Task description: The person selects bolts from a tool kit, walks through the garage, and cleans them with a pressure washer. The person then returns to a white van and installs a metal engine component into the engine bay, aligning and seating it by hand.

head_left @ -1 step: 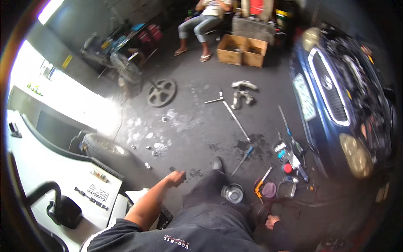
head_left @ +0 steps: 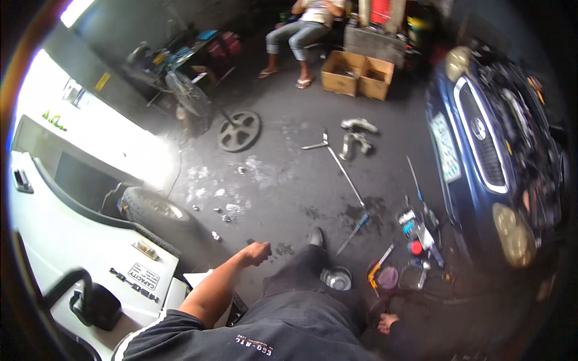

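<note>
My left hand [head_left: 257, 253], arm reaching forward beside the white vehicle [head_left: 54, 222], has curled fingers; whether something dark is in them is unclear. My right hand [head_left: 388, 322] hangs low at my right, fingers curled near thin dark-red lines; its contents are unclear. A round metal container [head_left: 336, 278] is beside my leg. To its right lie an orange-handled tool [head_left: 376, 271], a pink round object [head_left: 388, 278], a red cap [head_left: 415, 247] and mixed tools [head_left: 409, 225]. Long bars [head_left: 345, 174], a blue-handled tool [head_left: 355, 228] and curved metal parts [head_left: 355, 144] lie ahead.
A dark blue car [head_left: 457, 138] with exposed engine bay stands right. A tire [head_left: 147, 210] is at left, with small metal pieces [head_left: 226, 218] nearby. Farther are a spoked disc base [head_left: 239, 137], a fan [head_left: 186, 96], cardboard boxes [head_left: 340, 78] and a seated person [head_left: 301, 33].
The view has shifted slightly, so the scene sits a little farther right in the picture. My left hand has moved slightly right with it; the tools on the floor lie as before.
</note>
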Demonstrator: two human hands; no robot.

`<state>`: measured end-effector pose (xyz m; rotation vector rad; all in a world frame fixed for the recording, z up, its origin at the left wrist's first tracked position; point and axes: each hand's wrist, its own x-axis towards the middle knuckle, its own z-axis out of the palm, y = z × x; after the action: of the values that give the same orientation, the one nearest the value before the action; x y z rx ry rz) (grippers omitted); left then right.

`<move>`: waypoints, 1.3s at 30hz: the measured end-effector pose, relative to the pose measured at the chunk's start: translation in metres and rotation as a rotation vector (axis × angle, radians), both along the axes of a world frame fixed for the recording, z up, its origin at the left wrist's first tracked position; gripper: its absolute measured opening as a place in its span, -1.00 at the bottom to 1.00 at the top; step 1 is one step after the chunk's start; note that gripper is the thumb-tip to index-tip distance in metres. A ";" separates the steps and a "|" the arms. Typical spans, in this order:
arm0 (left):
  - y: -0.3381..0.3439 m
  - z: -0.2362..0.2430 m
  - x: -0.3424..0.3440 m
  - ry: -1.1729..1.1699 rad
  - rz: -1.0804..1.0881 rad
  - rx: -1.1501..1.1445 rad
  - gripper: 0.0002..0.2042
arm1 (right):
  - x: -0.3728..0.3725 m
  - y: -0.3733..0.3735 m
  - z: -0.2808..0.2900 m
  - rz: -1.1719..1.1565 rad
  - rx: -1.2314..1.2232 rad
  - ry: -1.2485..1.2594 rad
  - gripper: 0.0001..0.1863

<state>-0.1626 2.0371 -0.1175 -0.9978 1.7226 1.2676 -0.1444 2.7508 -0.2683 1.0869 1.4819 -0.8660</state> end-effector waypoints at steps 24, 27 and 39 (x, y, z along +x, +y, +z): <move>-0.394 0.149 -0.059 0.519 1.474 0.600 -0.70 | -0.395 -1.043 0.269 1.472 -1.186 0.433 -0.55; -0.432 0.160 -0.052 0.509 1.500 0.527 -0.73 | -0.353 -1.135 0.312 1.664 -1.375 0.278 -0.51; -0.613 0.128 0.089 0.712 2.126 0.254 -0.83 | -0.124 -1.472 0.293 2.305 -1.540 0.094 -0.47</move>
<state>-0.0736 1.4244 0.0101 -2.4609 0.0624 3.1419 -0.2688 1.2789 0.0250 -1.6631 0.7005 0.0248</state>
